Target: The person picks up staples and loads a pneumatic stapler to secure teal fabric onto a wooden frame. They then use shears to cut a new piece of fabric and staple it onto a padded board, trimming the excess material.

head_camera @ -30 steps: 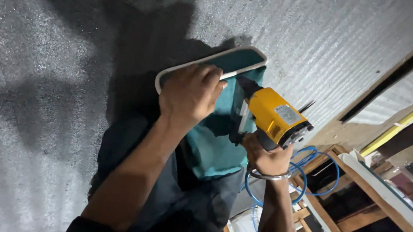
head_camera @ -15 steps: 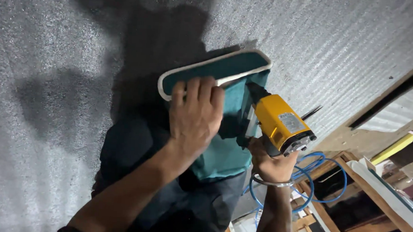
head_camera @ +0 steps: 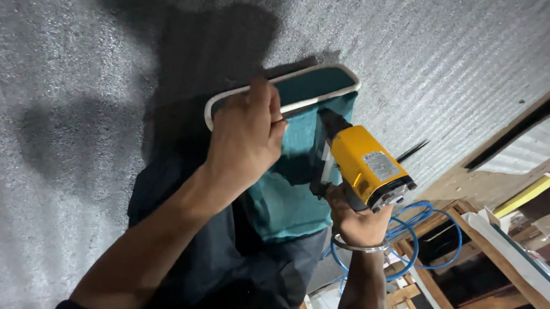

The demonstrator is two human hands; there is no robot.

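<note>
**Upholstery work on grey sheeting: items in view**

Grey, finely ribbed foam sheeting (head_camera: pixel 92 91) fills the background and carries the work; the person's shadow lies dark across its middle.

1. Teal fabric-covered panel with white piped rim (head_camera: pixel 302 91). Lies flat on the sheeting near its middle, long axis running from lower left up to upper right, rounded end toward the upper right. Loose teal cloth (head_camera: pixel 285 198) hangs from it toward the person. Judged stiff along the rim, soft and slack in the cloth; light. Best held at the rim, where it will not crumple.

2. Left hand (head_camera: pixel 245 138). Fingers curled down over the near rim of the panel, pressing it to the sheeting.

3. Yellow and black pneumatic staple gun (head_camera: pixel 364 167). Nose points up and left at the panel's lower edge, just beside the left hand; body angles down to the right. Judged hard and fairly heavy; take by the handle.

4. Right hand (head_camera: pixel 352 220). Fingers closed round the gun's handle; metal bangle at the wrist.

5. Blue coiled air hose (head_camera: pixel 435 242), trailing below the gun.

6. Wooden frame pieces (head_camera: pixel 469 243), lower right corner of view, well apart from the panel.
</note>
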